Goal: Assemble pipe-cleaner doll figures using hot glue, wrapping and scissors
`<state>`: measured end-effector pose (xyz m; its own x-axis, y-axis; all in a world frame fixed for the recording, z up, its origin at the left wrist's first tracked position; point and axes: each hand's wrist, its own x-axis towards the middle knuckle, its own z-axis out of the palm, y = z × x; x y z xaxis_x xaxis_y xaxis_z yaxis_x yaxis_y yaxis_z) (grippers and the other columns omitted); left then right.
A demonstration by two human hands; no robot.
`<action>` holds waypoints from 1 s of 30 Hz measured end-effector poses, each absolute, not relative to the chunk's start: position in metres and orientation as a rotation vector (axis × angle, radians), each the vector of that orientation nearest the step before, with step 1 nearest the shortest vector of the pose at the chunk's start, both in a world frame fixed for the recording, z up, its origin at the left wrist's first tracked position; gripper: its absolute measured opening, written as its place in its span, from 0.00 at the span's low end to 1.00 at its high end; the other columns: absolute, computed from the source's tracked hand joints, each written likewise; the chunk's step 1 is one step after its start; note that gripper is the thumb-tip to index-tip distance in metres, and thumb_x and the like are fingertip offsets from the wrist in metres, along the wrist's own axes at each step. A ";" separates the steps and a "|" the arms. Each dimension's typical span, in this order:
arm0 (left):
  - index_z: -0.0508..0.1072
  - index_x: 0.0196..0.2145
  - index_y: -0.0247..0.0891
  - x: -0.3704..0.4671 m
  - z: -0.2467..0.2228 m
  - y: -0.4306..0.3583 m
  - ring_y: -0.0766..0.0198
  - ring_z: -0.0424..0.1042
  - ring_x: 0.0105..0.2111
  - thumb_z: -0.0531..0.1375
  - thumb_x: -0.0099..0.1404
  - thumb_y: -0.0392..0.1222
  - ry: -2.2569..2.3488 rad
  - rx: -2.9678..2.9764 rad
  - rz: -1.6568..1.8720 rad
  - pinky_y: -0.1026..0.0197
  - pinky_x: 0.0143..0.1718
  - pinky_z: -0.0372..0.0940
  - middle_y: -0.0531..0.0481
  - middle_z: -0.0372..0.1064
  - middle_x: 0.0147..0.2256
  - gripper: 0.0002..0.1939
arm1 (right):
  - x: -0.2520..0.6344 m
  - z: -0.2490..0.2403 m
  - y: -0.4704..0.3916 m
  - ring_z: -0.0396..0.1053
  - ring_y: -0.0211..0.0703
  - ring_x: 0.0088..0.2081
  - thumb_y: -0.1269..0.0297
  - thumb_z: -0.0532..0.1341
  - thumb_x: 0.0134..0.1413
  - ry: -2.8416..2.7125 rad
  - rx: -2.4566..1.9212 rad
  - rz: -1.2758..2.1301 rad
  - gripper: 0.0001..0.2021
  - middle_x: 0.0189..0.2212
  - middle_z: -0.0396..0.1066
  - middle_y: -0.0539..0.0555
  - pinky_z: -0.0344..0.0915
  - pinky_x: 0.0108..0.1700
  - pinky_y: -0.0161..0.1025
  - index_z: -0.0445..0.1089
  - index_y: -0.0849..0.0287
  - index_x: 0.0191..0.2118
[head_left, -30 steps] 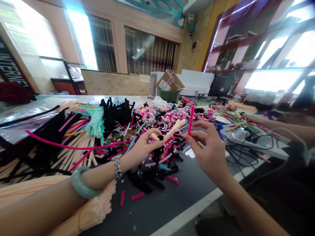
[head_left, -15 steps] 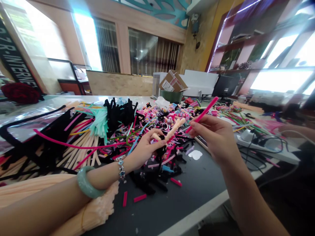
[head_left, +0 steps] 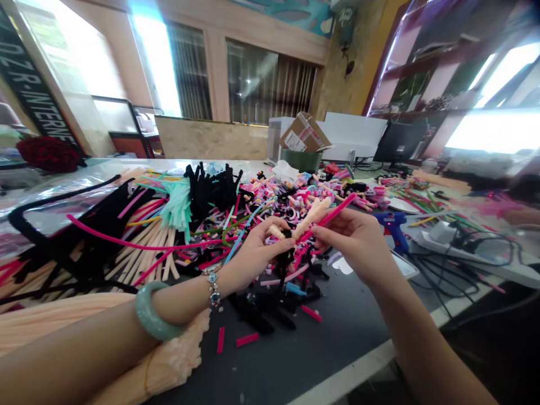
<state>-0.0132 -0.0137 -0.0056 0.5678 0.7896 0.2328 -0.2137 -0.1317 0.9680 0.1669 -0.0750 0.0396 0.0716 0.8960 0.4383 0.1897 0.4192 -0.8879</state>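
My left hand (head_left: 264,244) pinches a small figure (head_left: 310,218) made of cream and black pipe cleaners, its cream limb sticking up to the right and a black part hanging below the fingers. In my right hand (head_left: 352,236) is a bright pink pipe cleaner (head_left: 337,208), held between thumb and fingers and slanting up to the right. Its lower end is close against the figure by my left fingertips; whether the two touch I cannot tell. Short pink pieces (head_left: 247,340) and black strips (head_left: 253,315) lie on the dark tabletop below.
A heap of colourful pipe-cleaner pieces (head_left: 278,194) spreads behind my hands. Bundles of mint (head_left: 175,202), black (head_left: 213,185) and cream stems (head_left: 143,256) lie left. At right are a blue glue gun (head_left: 393,229), a power strip (head_left: 476,256) and cables. A cardboard box (head_left: 306,134) stands behind.
My right hand has brought the pink pipe cleaner left and down, close to the figure in my left hand. The blue glue gun now shows beside my right hand. The view has shifted slightly.
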 end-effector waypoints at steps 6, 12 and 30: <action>0.65 0.39 0.41 -0.013 -0.001 -0.016 0.76 0.61 0.19 0.65 0.56 0.47 0.540 1.490 0.969 0.73 0.18 0.56 0.59 0.58 0.25 0.16 | 0.164 0.041 -0.077 0.68 0.33 0.20 0.62 0.69 0.45 -1.456 -1.082 0.772 0.09 0.21 0.74 0.51 0.67 0.22 0.31 0.74 0.62 0.30; 0.65 0.39 0.41 -0.013 0.000 -0.017 0.76 0.61 0.19 0.65 0.57 0.45 0.524 1.521 0.979 0.73 0.18 0.57 0.60 0.59 0.24 0.15 | 0.163 0.041 -0.076 0.67 0.32 0.18 0.62 0.69 0.45 -1.475 -1.116 0.778 0.08 0.19 0.72 0.49 0.65 0.20 0.29 0.75 0.62 0.28; 0.65 0.39 0.41 -0.014 -0.002 -0.016 0.74 0.65 0.20 0.65 0.57 0.47 0.502 1.505 0.964 0.71 0.18 0.58 0.59 0.59 0.25 0.16 | 0.160 0.035 -0.074 0.66 0.36 0.19 0.55 0.70 0.42 -1.476 -1.269 0.505 0.16 0.20 0.71 0.49 0.64 0.20 0.33 0.69 0.59 0.32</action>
